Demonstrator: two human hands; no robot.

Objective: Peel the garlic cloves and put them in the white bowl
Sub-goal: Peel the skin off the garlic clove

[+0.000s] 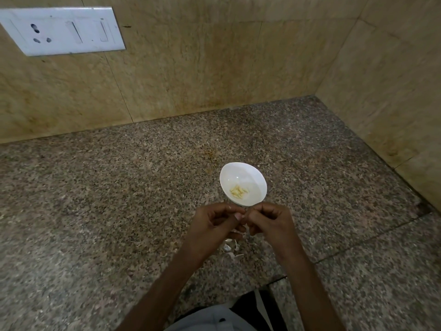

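The white bowl [243, 173] stands on the speckled granite counter with several peeled garlic cloves [238, 191] lying in its near part. Just in front of the bowl my left hand [214, 223] and my right hand [269, 222] meet, fingertips pinched together around a small garlic clove that the fingers almost wholly hide. Below the hands, loose white garlic skins and pieces [230, 247] lie on the counter.
The granite counter [107, 199] runs to tiled walls at the back and right, forming a corner. A white switch and socket plate [62, 31] sits on the back wall at upper left. A seam in the counter [358, 242] runs at right.
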